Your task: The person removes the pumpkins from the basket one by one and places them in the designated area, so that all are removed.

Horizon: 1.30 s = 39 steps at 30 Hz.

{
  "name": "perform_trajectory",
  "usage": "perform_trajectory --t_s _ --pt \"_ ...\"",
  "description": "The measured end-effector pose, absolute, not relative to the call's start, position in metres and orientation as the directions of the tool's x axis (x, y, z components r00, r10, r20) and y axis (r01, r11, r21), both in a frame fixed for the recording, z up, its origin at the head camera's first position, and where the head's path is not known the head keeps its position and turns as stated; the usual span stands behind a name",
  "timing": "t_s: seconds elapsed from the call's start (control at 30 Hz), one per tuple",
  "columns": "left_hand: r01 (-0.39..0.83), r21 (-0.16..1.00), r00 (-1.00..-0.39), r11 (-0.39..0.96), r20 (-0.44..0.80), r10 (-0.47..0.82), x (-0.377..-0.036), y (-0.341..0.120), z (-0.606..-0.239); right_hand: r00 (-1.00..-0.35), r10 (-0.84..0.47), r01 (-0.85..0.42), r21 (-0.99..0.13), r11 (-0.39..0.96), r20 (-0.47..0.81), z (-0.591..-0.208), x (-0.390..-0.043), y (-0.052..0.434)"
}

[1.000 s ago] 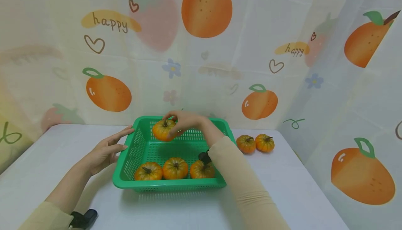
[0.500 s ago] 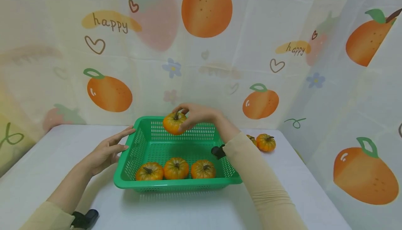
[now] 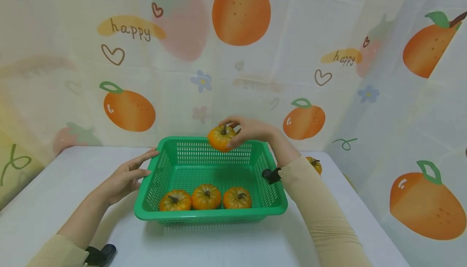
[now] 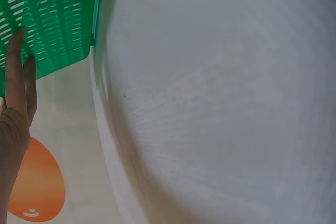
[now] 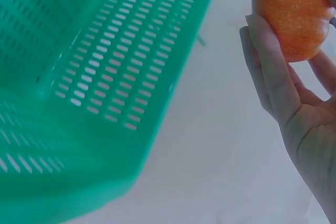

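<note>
Mini pumpkin (image 3: pixel 220 140), pinched by right hand (image 3: pixel 252 131), has shifted right, near far edge of green basket (image 3: pixel 211 214); left hand (image 3: pixel 124 178), fingers spread, remains touching left edge.

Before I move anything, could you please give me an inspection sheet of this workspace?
Surface: white table, its far edge near the backdrop.
Job's things: green basket on the table; three pumpkins in a row inside, along its near side; held pumpkin raised by the far rim, apart from the basket; side pumpkin on the table to the right, partly hidden by the right sleeve.
Clutter: nothing seen.
Left hand: fingers touch the basket's left side.
Right hand: holds the held pumpkin.
Cables: nothing seen.
Surroundings: pale backdrop printed with fruit, hearts, flowers and "happy".
</note>
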State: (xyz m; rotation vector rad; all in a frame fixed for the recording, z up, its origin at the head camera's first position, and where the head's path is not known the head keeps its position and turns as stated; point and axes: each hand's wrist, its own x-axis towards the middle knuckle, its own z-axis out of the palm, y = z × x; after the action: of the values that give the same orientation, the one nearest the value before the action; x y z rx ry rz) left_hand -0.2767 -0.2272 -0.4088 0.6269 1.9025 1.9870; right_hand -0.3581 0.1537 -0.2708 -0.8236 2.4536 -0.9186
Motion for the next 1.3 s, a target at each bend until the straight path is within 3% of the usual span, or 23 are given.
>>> perform_trajectory --t_s 0.77,1.3 --pt "0.077 0.996 -0.858 -0.052 0.092 0.505 -0.276 -0.227 -0.41 -0.853 -0.519 -0.319 -0.729 0.606 -0.059 -0.27 -0.347 0.235" --pt "0.081 0.995 -0.85 -0.066 0.104 0.516 -0.275 -0.227 -0.409 -0.923 -0.384 -0.263 -0.737 0.622 0.006 -0.292 -0.34 0.289"
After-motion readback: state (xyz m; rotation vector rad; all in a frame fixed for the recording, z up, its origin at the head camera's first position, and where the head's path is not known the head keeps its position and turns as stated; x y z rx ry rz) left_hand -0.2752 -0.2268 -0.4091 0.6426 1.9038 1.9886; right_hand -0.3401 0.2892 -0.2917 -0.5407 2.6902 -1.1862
